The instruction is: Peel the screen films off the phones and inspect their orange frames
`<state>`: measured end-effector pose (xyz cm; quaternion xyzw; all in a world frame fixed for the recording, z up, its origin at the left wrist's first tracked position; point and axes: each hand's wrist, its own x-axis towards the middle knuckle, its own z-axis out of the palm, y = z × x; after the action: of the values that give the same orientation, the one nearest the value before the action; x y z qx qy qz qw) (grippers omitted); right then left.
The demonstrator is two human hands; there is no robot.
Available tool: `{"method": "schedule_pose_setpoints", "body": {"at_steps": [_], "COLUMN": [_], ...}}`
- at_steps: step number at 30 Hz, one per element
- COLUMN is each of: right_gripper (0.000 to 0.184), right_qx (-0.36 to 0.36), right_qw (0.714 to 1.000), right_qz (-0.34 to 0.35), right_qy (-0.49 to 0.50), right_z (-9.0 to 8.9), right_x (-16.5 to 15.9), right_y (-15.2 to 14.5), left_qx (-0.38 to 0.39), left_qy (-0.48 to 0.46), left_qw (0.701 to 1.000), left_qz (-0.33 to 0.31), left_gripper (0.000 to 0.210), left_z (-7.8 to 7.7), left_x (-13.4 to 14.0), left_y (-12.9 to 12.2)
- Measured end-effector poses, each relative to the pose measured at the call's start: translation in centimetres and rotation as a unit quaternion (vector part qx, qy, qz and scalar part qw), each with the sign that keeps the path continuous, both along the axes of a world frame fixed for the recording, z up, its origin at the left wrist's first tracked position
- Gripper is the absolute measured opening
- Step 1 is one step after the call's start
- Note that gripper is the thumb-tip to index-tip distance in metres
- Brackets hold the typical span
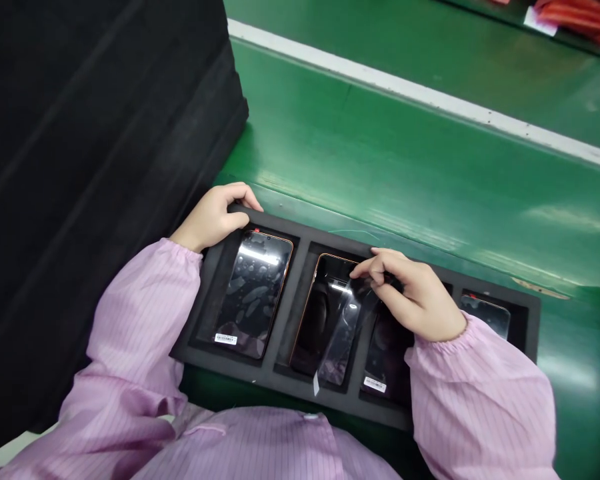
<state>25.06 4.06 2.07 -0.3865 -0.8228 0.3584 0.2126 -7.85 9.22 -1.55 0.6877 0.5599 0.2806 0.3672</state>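
Note:
A black foam tray (297,273) lies in front of me, with smartphones in its separate compartments. My left hand (215,215) is closed on the tray's far left corner, thumb on the rim. In the leftmost compartment a phone (255,293) lies screen up, with a bubbled film and a white barcode label. Over the second phone (313,313), my right hand (413,293) pinches a clear protective film (343,333) that is partly lifted off the screen. Right of it a third phone (387,347) is partly hidden by my hand; a fourth phone (485,312) shows beyond my wrist.
A tall stack of black foam trays (105,133) rises close on the left. Beneath everything is a green work surface (380,153), crossed by a white strip (405,87). Red packets (580,19) lie at the far right.

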Motion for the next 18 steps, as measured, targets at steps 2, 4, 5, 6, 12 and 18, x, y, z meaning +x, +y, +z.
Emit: {"method": "schedule_pose_setpoints", "body": {"at_steps": [2,4,5,6,12,18], "right_gripper": [0.015,0.014,0.016,0.022,0.041,0.021], "right_qx": [0.001,0.008,0.017,0.03,0.121,0.194], "right_qw": [1.0,1.0,0.999,0.999,0.987,0.961], "right_qz": [-0.011,-0.023,-0.027,-0.028,0.015,0.075], "right_qy": [-0.004,-0.008,-0.011,-0.016,-0.103,-0.184], "right_z": [-0.1,-0.2,-0.1,-0.1,0.5,0.2], "right_x": [-0.1,-0.2,-0.3,-0.4,-2.0,-5.6], "right_y": [-0.1,-0.2,-0.3,-0.4,-2.0,-6.2], "left_qx": [0.005,0.008,0.008,0.009,0.007,-0.01], "left_qy": [0.0,-0.003,-0.006,-0.008,0.0,0.0], "left_qw": [1.0,1.0,1.0,1.0,1.0,1.0], "left_qz": [-0.002,-0.004,-0.005,-0.006,-0.007,-0.002], "left_gripper": [0.018,0.018,0.018,0.018,0.017,0.018], "left_z": [0.0,0.0,-0.1,-0.1,-0.2,0.0], "left_x": [0.0,0.0,0.0,-0.1,-0.2,-0.1], "left_y": [0.0,0.0,-0.1,0.0,0.0,0.0]}}
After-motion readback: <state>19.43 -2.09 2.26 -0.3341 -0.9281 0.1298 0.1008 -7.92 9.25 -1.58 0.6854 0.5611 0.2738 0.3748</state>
